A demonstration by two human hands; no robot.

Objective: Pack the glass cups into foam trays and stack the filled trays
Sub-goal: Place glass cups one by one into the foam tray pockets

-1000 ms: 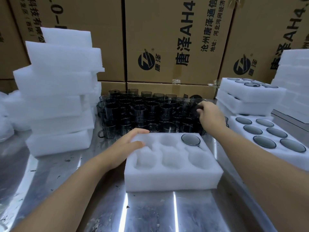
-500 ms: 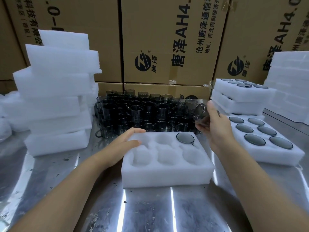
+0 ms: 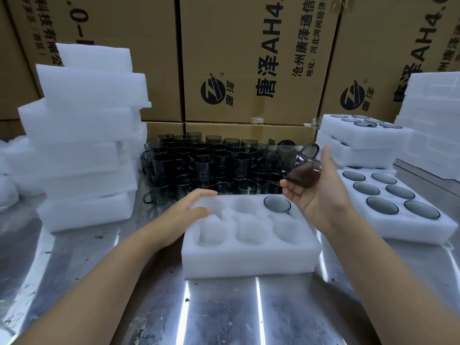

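Note:
A white foam tray (image 3: 249, 257) with six pockets lies on the metal table in front of me. One smoky glass cup (image 3: 276, 203) sits in its far right pocket; the other pockets hold nothing. My left hand (image 3: 193, 207) rests flat on the tray's far left corner. My right hand (image 3: 321, 192) holds a tilted smoky glass cup (image 3: 305, 166) in its palm, above the tray's far right corner. Behind the tray stands a dense cluster of loose glass cups (image 3: 211, 165).
A filled foam tray (image 3: 398, 227) lies to the right, with a stack of filled trays (image 3: 361, 143) behind it. Empty foam trays are piled at the left (image 3: 82, 145) and far right (image 3: 433, 115). Cardboard boxes (image 3: 249, 58) wall off the back.
My right hand lifted a cup out of the cluster and turned palm up with the cup tilted in it. My left hand stayed on the tray's corner.

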